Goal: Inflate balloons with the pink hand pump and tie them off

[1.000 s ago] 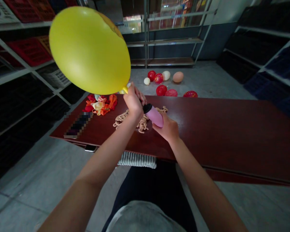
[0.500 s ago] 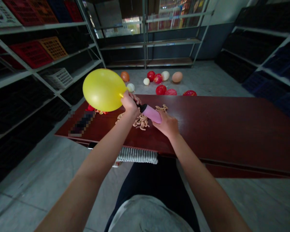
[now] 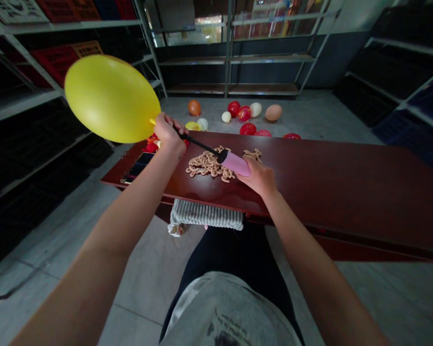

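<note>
above the red table [image 3: 321,192], the left hand [image 3: 169,135] was closed round the neck of a yellow balloon [image 3: 111,98], the thin black tube of a pink pump [image 3: 235,163] running into its grip; the right hand [image 3: 259,179] gripped the pump, just beside tan loops [image 3: 209,164].

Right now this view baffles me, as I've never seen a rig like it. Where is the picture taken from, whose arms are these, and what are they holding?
These are a person's own bare arms, seen from a camera worn on their head, looking forward and down. The left hand pinches the neck of an inflated yellow balloon. A black hose runs from there to a pink hand pump under the right hand. A pile of curled tan pieces lies on the dark red table, and more balloons lie on the floor beyond.
</note>
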`<state>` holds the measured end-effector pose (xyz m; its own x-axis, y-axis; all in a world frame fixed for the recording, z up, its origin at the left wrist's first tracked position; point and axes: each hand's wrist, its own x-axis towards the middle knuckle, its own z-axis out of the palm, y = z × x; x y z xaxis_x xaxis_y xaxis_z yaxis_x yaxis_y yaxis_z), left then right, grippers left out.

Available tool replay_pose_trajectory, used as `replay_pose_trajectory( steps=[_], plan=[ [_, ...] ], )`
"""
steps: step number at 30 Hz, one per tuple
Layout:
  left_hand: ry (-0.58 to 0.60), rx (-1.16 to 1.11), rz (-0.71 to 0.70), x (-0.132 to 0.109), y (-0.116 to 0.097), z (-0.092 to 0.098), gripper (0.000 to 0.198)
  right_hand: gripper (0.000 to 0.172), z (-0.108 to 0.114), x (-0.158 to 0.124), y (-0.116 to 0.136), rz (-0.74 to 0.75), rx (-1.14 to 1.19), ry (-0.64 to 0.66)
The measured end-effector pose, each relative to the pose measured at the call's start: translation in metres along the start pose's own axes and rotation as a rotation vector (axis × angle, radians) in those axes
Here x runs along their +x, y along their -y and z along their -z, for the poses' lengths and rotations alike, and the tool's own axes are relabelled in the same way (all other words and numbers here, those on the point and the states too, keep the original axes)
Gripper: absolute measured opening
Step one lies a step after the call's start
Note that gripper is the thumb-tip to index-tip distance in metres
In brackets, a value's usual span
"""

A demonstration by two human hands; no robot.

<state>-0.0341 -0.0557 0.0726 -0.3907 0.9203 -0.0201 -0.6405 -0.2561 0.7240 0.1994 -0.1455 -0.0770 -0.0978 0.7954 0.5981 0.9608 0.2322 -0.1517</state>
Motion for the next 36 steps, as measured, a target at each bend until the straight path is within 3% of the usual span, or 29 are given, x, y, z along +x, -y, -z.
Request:
replay_pose_trajectory(
  steps=[4, 9, 16, 21, 24, 27, 32, 36],
  plan=[
    [0.015, 0.031, -0.021, 0.005, -0.025, -0.004, 0.037, 0.047, -0.004, 0.0, -0.002, 0.0, 0.04, 0.009],
    [0.132, 0.057, -0.121, -0.005, -0.027, -0.024, 0.039, 0.053, 0.0, 0.001, -0.002, -0.04, 0.089, 0.015],
    [0.22, 0.095, -0.141, -0.025, -0.004, -0.066, 0.044, 0.059, 0.001, 0.001, -0.006, -0.11, 0.153, 0.032],
    [0.31, 0.133, -0.128, -0.041, 0.041, -0.082, 0.047, 0.059, -0.002, 0.003, -0.009, -0.161, 0.163, 0.014],
    [0.298, 0.176, -0.046, -0.053, 0.076, -0.084, 0.048, 0.058, -0.003, 0.004, -0.01, -0.19, 0.16, -0.004],
    [0.292, 0.162, -0.021, -0.061, 0.097, -0.083, 0.046, 0.057, -0.003, 0.004, -0.011, -0.207, 0.14, -0.016],
    [0.287, 0.154, 0.042, -0.057, 0.096, -0.077, 0.047, 0.056, -0.002, 0.005, -0.009, -0.199, 0.142, -0.005],
    [0.259, 0.146, 0.082, -0.049, 0.085, -0.06, 0.049, 0.055, 0.0, 0.005, -0.005, -0.137, 0.127, 0.031]
  ],
)
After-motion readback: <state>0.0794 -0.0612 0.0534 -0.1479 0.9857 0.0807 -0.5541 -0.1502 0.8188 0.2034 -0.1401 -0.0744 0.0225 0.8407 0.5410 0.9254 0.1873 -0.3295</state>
